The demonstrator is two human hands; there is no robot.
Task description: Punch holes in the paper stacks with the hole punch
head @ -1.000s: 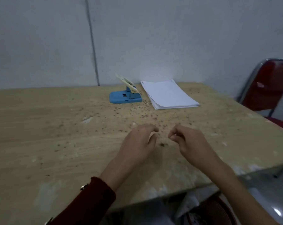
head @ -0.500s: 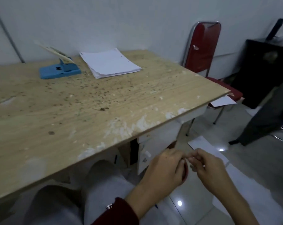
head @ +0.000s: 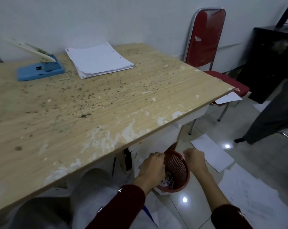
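The blue hole punch (head: 40,71) sits at the table's far left with its pale lever raised. Just to its right lies a white paper stack (head: 98,61), holes visible along its far edge. Both hands are down below the table's front edge, over a red mesh basket (head: 178,164) on the floor. My left hand (head: 154,166) hangs over the basket's left side with the fingers curled together. My right hand (head: 195,158) is a loose fist at the basket's far rim. Nothing shows in either hand. White paper bits lie in the basket's bottom.
The wooden table (head: 106,116) is speckled with small debris. A red chair (head: 206,40) stands at the right corner with a sheet (head: 227,98) on its seat. Loose sheets (head: 212,154) lie on the tiled floor. A person's dark-clothed leg (head: 270,119) stands at right, near a black cabinet (head: 270,63).
Both hands left the tabletop, moved down past the front edge and now hover over the red basket. The view has swung right and downward.
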